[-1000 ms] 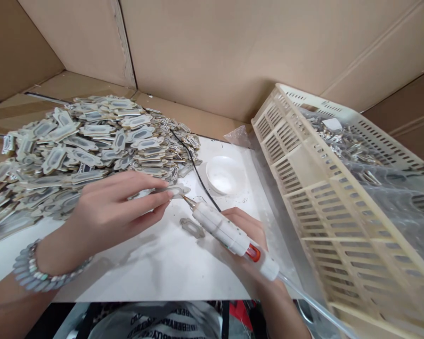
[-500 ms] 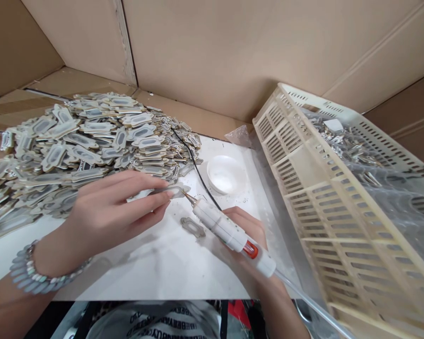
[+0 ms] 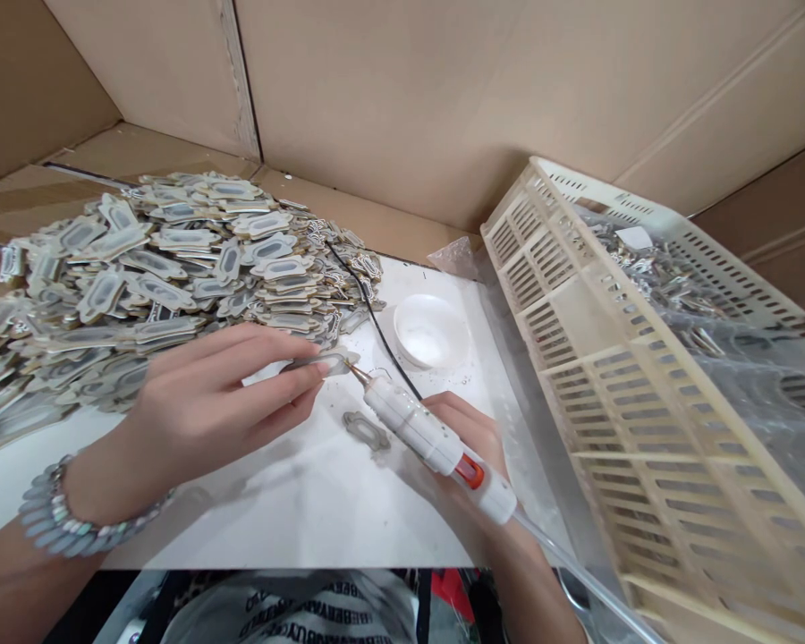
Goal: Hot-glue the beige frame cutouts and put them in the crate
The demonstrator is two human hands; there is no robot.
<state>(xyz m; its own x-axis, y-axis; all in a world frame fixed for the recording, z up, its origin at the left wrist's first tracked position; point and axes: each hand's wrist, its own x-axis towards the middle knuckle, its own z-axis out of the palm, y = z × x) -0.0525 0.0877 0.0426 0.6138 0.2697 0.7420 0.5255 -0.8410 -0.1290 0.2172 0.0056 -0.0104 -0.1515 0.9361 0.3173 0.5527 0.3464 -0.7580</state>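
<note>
Gluing step: left hand [image 3: 201, 407] fingers pinch tag [image 3: 328, 362] above counter [image 3: 295, 501] middle; right hand [image 3: 473, 438] grips glue pen [image 3: 429, 438], tip at tag edge. Spare tag [image 3: 367, 431] below. Pile [image 3: 154, 277] at far-left corner; steady tip needed.

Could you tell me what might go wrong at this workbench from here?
The white pen tool has its metal tip right beside the left hand fingertips pinching the small plate; a slip could prick them. The heaped pile of plates might slide. The black cable could snag the white dish.
</note>
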